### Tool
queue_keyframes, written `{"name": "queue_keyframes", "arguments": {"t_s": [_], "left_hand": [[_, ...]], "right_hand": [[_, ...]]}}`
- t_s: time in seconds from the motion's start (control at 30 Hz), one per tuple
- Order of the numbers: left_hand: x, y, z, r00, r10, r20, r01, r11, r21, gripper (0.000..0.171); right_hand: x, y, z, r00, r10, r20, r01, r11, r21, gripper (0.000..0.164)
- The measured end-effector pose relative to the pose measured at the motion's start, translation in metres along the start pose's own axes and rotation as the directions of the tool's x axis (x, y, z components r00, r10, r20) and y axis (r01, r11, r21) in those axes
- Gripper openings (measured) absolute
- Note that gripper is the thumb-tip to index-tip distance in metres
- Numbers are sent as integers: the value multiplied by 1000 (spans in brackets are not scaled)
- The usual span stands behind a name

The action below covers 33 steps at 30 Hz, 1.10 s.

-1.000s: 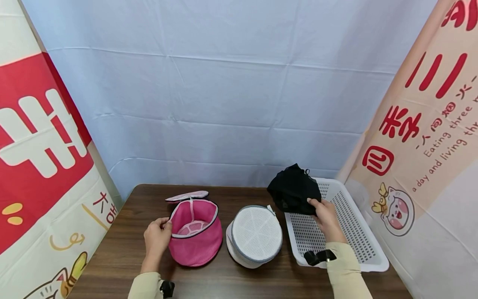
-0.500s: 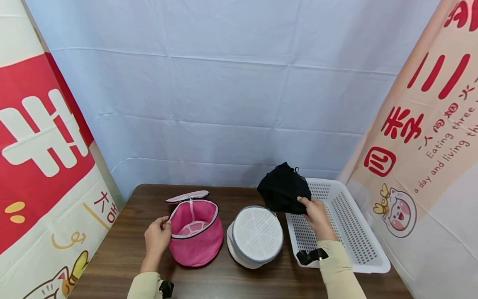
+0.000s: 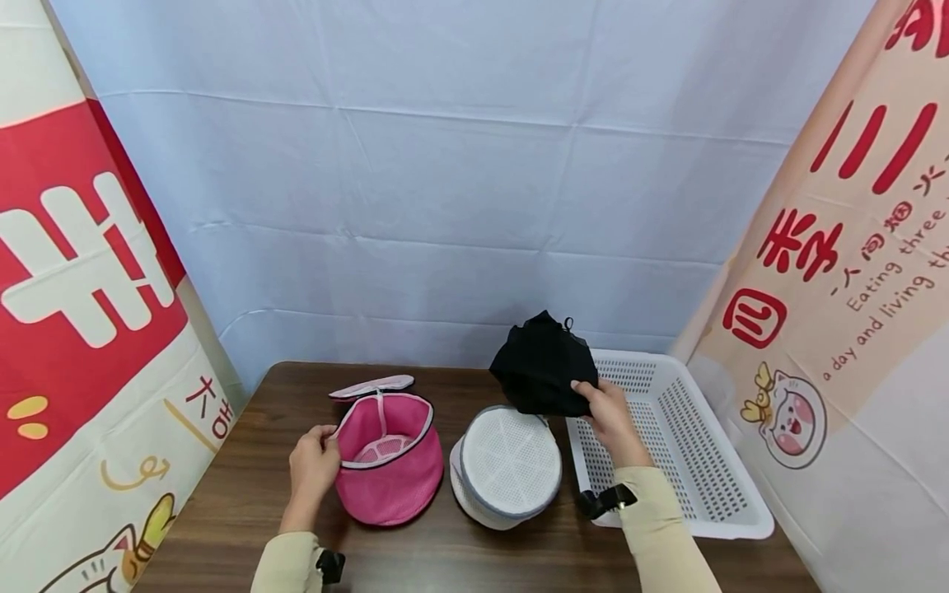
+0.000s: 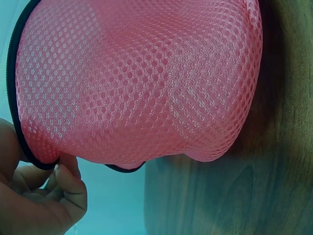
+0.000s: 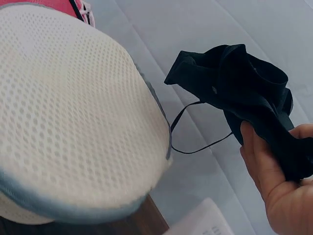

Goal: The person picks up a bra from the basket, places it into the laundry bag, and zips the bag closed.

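Observation:
On the left of the table stands a pink mesh laundry bag point(image 3: 389, 494), its zipped lid folded back and its mouth uncovered. My left hand point(image 3: 313, 465) pinches the rim on its left side; the left wrist view shows thumb and fingers at the black zip edge point(image 4: 14, 98). My right hand point(image 3: 611, 420) grips a bunched black cloth garment point(image 3: 541, 366) with a thin strap loop, held up over the left rear of the white basket. Between them sits a white mesh laundry bag point(image 3: 511, 465) with grey trim, its top closed.
The white perforated plastic basket point(image 3: 730, 531) stands at the right of the wooden table point(image 3: 415, 564). A pale cloth backdrop point(image 3: 445, 189) hangs behind the table, with printed cloths at the left and right sides.
My right hand has carried the black garment leftward, from over the basket toward the white mesh bag. The left hand stays on the pink bag's rim.

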State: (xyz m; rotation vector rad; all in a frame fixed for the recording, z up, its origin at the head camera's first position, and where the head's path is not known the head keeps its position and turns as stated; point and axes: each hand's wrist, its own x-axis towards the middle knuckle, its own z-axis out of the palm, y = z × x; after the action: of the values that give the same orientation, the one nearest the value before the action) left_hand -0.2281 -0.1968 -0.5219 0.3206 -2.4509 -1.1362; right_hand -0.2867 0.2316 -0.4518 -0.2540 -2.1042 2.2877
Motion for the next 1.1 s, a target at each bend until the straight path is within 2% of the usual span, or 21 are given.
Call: {"name": "queue_keyframes", "arguments": {"t_s": [0.17,0.33,0.47,0.73,0.97,1.1], "left_hand": [[0,0,0,1000,6,9,-6,1000,-2,23],[1,1,-1,1000,-6,16,6,1000,-8,23],[2,3,0,1000,-18,23,19,1000,-11,26],[0,1,1,1000,10,23,-10,1000,6,23],[-1,2,0,1000,27,9,-27,999,-18,22],[-1,2,1,999,33,4,-33,999,-26,24]], "right_hand": [[0,1,10,1000,-12,9,12,1000,-12,40],[0,1,21,999,-27,-18,26,999,-22,37],[-1,1,32,998,-45,-41,46,999,14,31],[-5,5,54,999,-33,-4,33,997,72,24],[-7,6,70,999,-26,44,24,999,41,42],[-6,5,80,998,-36,56,32,997,69,42]]}}
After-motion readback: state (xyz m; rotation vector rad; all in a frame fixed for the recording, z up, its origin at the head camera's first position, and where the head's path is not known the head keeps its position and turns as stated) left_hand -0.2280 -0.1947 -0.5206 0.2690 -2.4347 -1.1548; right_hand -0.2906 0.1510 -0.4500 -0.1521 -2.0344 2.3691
